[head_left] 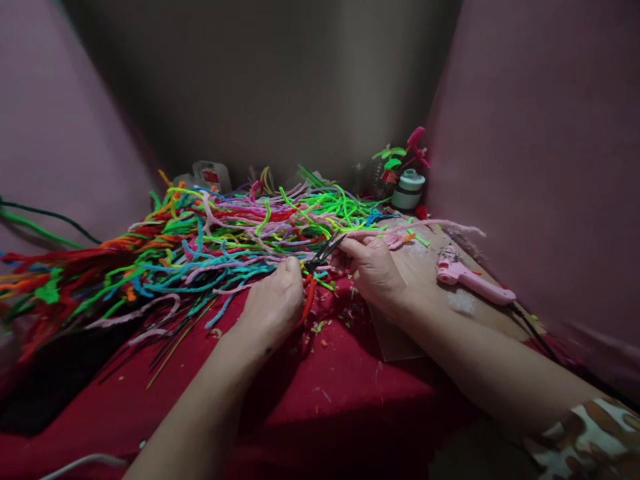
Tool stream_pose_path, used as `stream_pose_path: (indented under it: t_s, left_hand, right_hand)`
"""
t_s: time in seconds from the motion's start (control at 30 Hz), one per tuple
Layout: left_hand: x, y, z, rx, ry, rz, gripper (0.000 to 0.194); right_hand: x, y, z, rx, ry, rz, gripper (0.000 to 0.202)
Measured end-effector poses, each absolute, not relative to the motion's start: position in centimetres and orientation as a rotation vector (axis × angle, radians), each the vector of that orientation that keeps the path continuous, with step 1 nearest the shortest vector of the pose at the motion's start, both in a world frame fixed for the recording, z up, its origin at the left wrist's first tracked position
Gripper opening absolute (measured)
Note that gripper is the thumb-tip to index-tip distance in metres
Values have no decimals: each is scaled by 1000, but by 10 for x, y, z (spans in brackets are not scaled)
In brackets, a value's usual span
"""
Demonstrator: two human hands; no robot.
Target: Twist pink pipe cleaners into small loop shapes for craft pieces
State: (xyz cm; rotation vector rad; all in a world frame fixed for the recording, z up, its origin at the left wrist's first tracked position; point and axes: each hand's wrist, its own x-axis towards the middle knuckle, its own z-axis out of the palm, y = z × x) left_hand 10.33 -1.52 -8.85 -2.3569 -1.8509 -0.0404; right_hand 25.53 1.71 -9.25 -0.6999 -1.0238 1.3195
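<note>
My left hand (277, 297) is closed around the red handles of a pair of scissors (323, 253). Their dark blades point up and to the right, their tips close to the fingers of my right hand (373, 270). That hand is closed in a pinch on a light pink pipe cleaner (440, 225), whose free length stretches off to the right. Just beyond the right hand lies a pink looped pipe cleaner piece (395, 240) with an orange tip. A large heap of colourful pipe cleaners (235, 227) spreads behind and left of both hands.
A pink glue gun (473, 279) lies on a brown board (420, 267) at right, its dark cord trailing away. Behind stand a pale jar (409, 190) and pink-and-green pipe cleaner flowers (400, 152). Small clippings dot the red cloth (350, 387). Walls enclose the sides.
</note>
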Motion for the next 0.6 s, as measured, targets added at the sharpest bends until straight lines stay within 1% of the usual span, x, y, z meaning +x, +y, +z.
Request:
stream_pose_path:
  t_s: [0.3,0.4,0.43,0.5,0.6]
  left_hand:
    - [103,-19,-85,-2333,-1867,-61,18]
    - [101,-17,-85,-2385,-1945,-186,15]
    - [100,-16,-85,-2399,-1985,-286,15]
    - [97,-14,-84,-2390,-2068,-610,15]
    - [97,-13,-80,-2417,-2127,-1345,23]
  right_hand:
    - [256,19,-94,-675,-967,1337,10]
    - [257,18,-92,-683,-999,1349,11]
    - [258,17,-92,-684,-1017,1358,13]
    - [258,17,-93,-687,-1038,1378,15]
    - [258,16,-95,-661,-1039,1457,15]
